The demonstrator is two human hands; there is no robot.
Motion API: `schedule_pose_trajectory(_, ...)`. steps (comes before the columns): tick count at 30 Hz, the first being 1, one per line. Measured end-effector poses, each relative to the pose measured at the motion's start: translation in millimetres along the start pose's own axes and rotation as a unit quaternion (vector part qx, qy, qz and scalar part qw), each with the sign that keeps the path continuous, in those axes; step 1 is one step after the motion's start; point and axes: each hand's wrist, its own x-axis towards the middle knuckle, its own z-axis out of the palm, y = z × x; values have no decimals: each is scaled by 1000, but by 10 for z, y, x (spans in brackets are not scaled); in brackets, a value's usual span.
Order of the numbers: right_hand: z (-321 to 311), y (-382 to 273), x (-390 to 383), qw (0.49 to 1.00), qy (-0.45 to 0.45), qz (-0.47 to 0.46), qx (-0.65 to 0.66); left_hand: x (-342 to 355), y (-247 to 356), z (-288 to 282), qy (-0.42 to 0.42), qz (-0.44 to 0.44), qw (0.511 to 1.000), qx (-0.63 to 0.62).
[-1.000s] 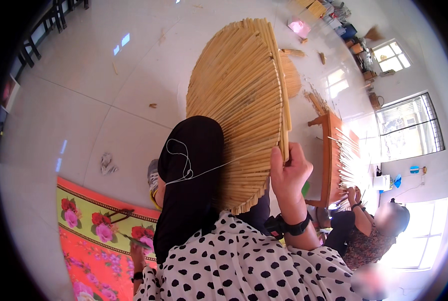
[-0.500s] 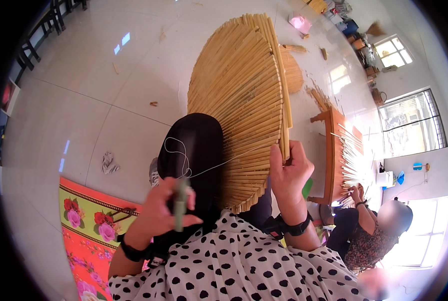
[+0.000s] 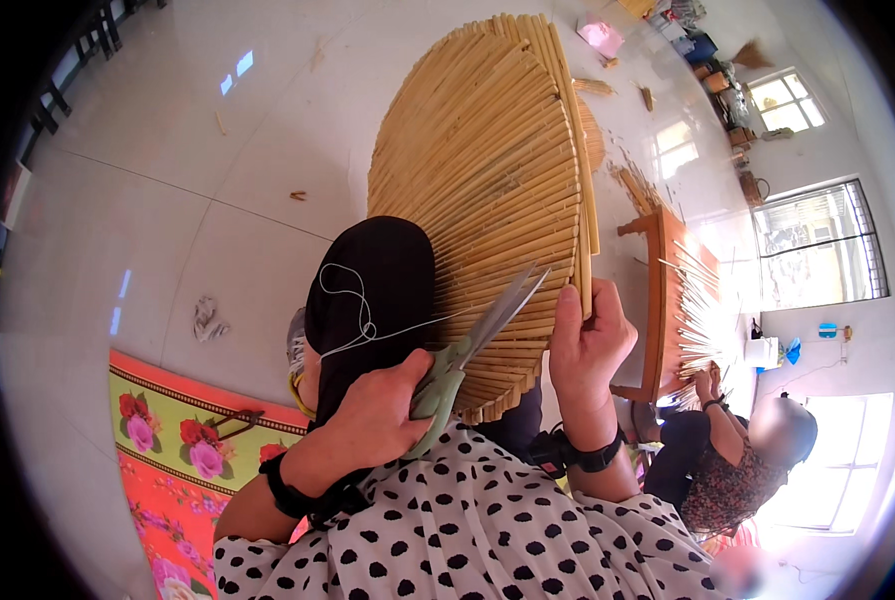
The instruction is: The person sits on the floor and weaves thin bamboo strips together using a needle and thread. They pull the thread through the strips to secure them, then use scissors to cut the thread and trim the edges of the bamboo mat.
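Observation:
A round mat of split straw-coloured stalks [image 3: 487, 170] stands tilted on my lap, against my black-clad knee [image 3: 372, 260]. My right hand [image 3: 594, 345] pinches its right edge between thumb and fingers, low on the rim. Green-handled scissors [image 3: 445, 385] are in my left hand [image 3: 377, 410], fingers closed round the handles. Their blades are slightly apart and point up and right, in front of the mat near my right thumb. A thin white thread [image 3: 364, 300] loops over the knee and runs to the mat, passing behind or beside the blades.
A flowered red and green mat [image 3: 197, 450] lies on the tiled floor at lower left, with dark tongs-like tool on it. At right, a co-worker [image 3: 737, 460] sits by a wooden bench [image 3: 657, 300] spread with stalks. Stalk scraps [image 3: 637, 190] litter the floor beyond.
My left hand has moved right and turned the scissors, so the blades now point at the mat's right edge. The mat has shifted slightly right; my right hand still grips its rim.

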Motion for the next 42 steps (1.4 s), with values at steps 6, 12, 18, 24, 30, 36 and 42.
schedule_pose_trajectory(6, 7, -6, 14, 1000, 1, 2, -2, 52, -79, 7, 4, 13, 999, 44)
schedule_pose_trajectory(12, -6, 27, 36, 1000, -1, 4, -22, 119, -82, -61, -3, 35, 998, 58)
schedule_pose_trajectory(18, -9, 29, 54, 1000, -1, 3, -28, 206, -157, -130, -3, 70, 994, 86)
schedule_pose_trajectory(24, 0, 27, 56, 1000, -4, 8, -18, 291, -216, -207, -10, 75, 994, 78)
schedule_pose_trajectory(30, -16, 22, 58, 1000, -10, 16, -24, 338, -250, -246, -39, 67, 995, 58)
schedule_pose_trajectory(36, 13, 28, 60, 1000, -4, -8, -15, 431, -348, -270, -46, 94, 994, 38)
schedule_pose_trajectory(42, -15, 8, 70, 999, -24, -11, -28, 475, -355, -205, -126, 40, 983, -125)
